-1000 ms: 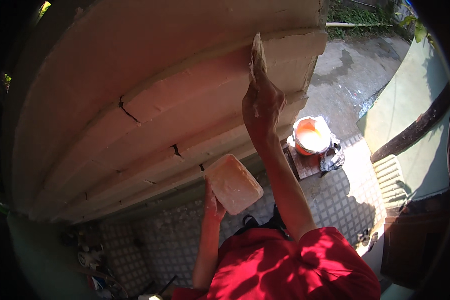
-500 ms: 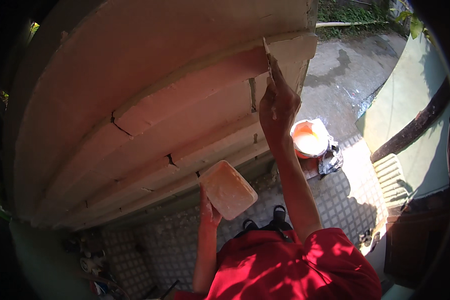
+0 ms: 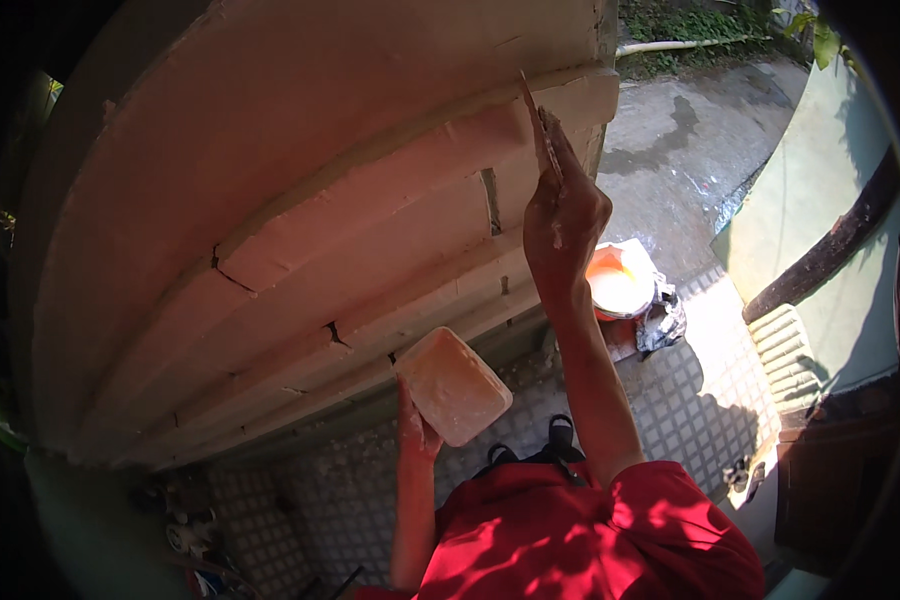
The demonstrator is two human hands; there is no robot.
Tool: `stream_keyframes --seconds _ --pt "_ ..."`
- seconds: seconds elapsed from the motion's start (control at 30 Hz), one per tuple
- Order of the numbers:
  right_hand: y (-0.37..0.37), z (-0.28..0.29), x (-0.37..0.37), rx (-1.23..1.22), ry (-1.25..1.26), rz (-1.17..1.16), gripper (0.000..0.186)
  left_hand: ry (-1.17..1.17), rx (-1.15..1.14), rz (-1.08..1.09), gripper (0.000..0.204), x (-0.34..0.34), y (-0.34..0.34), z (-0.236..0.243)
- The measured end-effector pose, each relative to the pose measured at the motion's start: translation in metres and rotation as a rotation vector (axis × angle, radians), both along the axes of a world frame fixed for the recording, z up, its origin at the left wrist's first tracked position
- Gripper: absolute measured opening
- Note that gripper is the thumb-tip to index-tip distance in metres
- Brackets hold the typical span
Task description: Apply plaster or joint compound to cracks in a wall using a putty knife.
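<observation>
My right hand (image 3: 567,215) is closed round a thin putty knife (image 3: 540,125), seen nearly edge-on, its tip up by the moulded band (image 3: 390,165) of the wall. White smears show on that hand. Lower down, my left hand (image 3: 416,428) grips the side of a shallow rectangular plastic tub (image 3: 454,385), tilted and coated inside with a pale paste. The wall (image 3: 300,90) is pinkish plaster with stepped, curved ledges. Dark cracks (image 3: 336,334) and gaps break the ledges in several places.
A bucket (image 3: 620,285) of whitish stuff stands right of my right forearm, a crumpled plastic bag (image 3: 662,320) beside it. Tiled floor (image 3: 685,400) lies below. A dark trunk-like pole (image 3: 825,240) leans by the pale green wall (image 3: 810,150) at the right. Assorted items crowd the lower left.
My right hand and the putty knife have shifted slightly right and down, and the blade looks more edge-on. The tub in my left hand has barely moved.
</observation>
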State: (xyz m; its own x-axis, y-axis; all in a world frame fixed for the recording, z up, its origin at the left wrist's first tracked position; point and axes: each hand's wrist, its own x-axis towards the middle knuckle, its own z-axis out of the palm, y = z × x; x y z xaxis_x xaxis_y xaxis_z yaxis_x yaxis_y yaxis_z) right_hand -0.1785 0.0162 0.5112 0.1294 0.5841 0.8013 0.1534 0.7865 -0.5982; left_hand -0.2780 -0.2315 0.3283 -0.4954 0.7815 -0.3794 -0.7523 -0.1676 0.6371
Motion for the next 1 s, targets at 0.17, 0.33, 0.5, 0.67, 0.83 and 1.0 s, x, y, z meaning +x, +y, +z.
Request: stream_keyframes --seconds 0.17,0.33,0.5,0.67,0.83,1.0 --pt "-0.029 -0.019 -0.029 -0.082 -0.125 0.073 0.057 0.025 -0.05 0.028 0.07 0.005 -0.001 0.003" --pt "-0.052 -0.027 -0.03 -0.059 -0.149 0.219 0.065 -0.033 -0.017 0.039 0.07 0.0 -0.005 -0.001" --pt "0.002 -0.012 0.004 0.352 -0.219 0.039 0.053 -0.034 0.02 0.082 0.066 -0.007 -0.012 0.0" --pt "0.058 -0.025 0.001 0.605 -0.368 -0.06 0.045 -0.02 -0.005 0.073 0.064 0.0 -0.01 0.009" --pt "0.079 -0.072 0.004 0.65 -0.46 -0.045 0.037 0.002 0.019 0.05 0.067 0.002 -0.007 -0.003" --pt "0.071 -0.07 0.025 0.628 -0.435 -0.048 0.035 0.042 -0.019 0.072 0.071 0.005 -0.005 0.002"
